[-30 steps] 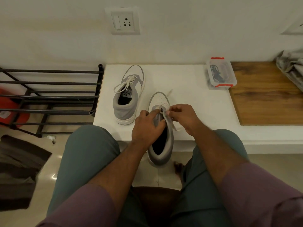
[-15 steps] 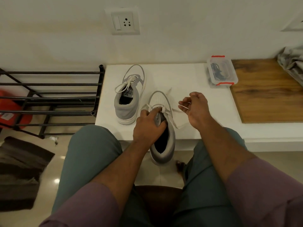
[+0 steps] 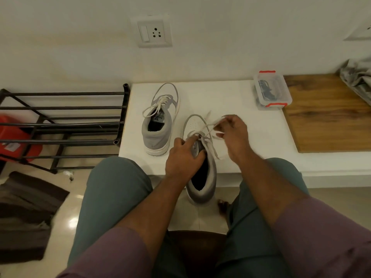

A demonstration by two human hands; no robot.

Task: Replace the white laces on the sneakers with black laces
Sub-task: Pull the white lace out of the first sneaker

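Gripping the near grey sneaker (image 3: pixel 201 173) at the white ledge's (image 3: pixel 230 101) front edge: my left hand (image 3: pixel 183 157). Right hand (image 3: pixel 233 135) pinching its white lace (image 3: pixel 208 128). Black laces (image 3: pixel 267 91): boxed, rear right.

Near sneaker (image 3: pixel 202 177) half-unlaced; far sneaker (image 3: pixel 160 121) laced (seemingly tied).

A pale wall (image 3: pixel 220 47) carries a white switch-and-socket plate (image 3: pixel 153 32) at twelve o'clock. Below it runs a white ledge (image 3: pixel 251 137) with a wooden slab (image 3: pixel 329 121) at two o'clock. A black metal rack (image 3: pixel 66 125) stands at nine o'clock on the glossy tiled floor (image 3: pixel 68 221).
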